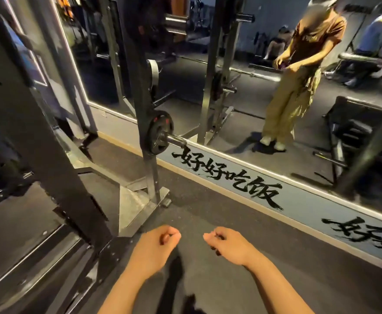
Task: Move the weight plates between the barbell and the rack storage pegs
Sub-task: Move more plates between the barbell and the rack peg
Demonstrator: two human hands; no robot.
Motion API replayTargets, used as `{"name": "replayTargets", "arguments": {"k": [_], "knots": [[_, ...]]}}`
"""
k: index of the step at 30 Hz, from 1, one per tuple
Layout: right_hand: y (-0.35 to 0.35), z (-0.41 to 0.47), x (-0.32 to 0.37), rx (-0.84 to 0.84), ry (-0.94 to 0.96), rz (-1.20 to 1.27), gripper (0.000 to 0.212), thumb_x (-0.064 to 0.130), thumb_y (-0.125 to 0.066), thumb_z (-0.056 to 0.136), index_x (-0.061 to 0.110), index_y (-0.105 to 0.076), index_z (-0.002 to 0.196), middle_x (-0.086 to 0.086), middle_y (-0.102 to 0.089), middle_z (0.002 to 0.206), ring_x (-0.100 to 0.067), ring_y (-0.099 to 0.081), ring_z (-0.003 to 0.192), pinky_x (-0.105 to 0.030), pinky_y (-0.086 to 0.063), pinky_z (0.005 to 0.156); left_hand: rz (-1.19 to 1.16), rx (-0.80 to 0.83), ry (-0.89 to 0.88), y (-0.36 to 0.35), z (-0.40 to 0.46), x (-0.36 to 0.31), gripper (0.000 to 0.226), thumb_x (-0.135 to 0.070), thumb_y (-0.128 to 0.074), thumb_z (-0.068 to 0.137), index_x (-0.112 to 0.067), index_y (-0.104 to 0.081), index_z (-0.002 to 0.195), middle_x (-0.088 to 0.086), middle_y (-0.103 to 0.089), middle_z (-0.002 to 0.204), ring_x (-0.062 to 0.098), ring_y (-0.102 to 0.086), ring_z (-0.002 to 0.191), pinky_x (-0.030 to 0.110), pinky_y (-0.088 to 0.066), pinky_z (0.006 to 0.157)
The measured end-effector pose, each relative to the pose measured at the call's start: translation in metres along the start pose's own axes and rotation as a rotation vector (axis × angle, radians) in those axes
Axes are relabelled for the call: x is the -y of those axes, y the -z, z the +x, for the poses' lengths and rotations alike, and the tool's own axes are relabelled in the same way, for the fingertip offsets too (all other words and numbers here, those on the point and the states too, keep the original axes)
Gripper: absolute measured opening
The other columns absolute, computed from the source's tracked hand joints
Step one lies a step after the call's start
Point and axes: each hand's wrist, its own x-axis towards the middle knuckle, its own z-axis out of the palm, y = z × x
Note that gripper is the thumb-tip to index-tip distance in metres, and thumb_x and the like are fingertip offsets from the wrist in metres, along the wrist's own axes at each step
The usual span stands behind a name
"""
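Both hands hang low in front of the person, the left hand (157, 242) and the right hand (227, 243) near each other over the dark floor (208, 223), each with its fingers (170, 234) curled loosely in and holding nothing. The nearest plate (159, 132) sits well ahead of them, a black disc on a low peg (175, 139) sticking out from the rack upright (140, 87), just in front of the mirror (276, 87). Higher on the same upright a grey plate (152, 72) shows edge-on, and a bar sleeve (175, 24) juts out near the top. To my eye the step in hand is the walk-up to that black plate. It looks best done by squaring up to the peg, stooping with bent knees, setting one hand on each side of the rim, and drawing the plate straight along the peg so it does not bind or tip. It likely weighs enough to want both hands and clear toes.
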Motion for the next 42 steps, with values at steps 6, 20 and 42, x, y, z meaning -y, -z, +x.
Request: {"name": "replayTargets", "arguments": {"k": [6, 20, 42], "knots": [[0.05, 0.111, 0.029, 0.061, 0.037, -0.037, 0.042, 0.052, -0.044, 0.095, 0.019, -0.043, 0.071, 0.001, -0.053, 0.076, -0.022, -0.06, 0.088, -0.032, -0.042, 0.078, -0.129, -0.06, 0.096, 0.015, 0.088, 0.001, 0.012, -0.027, -0.053, 0.096, -0.028, -0.062, 0.089, 0.01, -0.069, 0.089, 0.016, -0.06, 0.082, 0.011, -0.039, 0.067], [0.168, 0.37, 0.112, 0.092, 0.167, -0.105, 0.044, 0.045, -0.042, 0.098, 0.011, -0.059, 0.12, -0.01, -0.064, 0.11, -0.025, -0.06, 0.104, -0.036, -0.044, 0.089, -0.725, -0.331, 0.543, 0.028, 0.324, -0.024, 0.051, -0.061, -0.046, 0.086, -0.024, -0.053, 0.12, 0.004, -0.06, 0.116, 0.024, -0.058, 0.107, 0.046, -0.043, 0.103], [0.171, 0.574, 0.22, 0.112, 0.35, -0.587, 0.04, 0.044, -0.054, 0.09, 0.016, -0.051, 0.119, -0.001, -0.057, 0.106, -0.018, -0.054, 0.094, -0.03, -0.044, 0.078, -0.086, -0.512, 0.449, 0.08, 0.497, -0.016, 0.067, -0.038, -0.06, 0.091, -0.017, -0.027, 0.146, 0.002, -0.033, 0.145, 0.019, -0.042, 0.13, 0.028, -0.037, 0.107]]}}
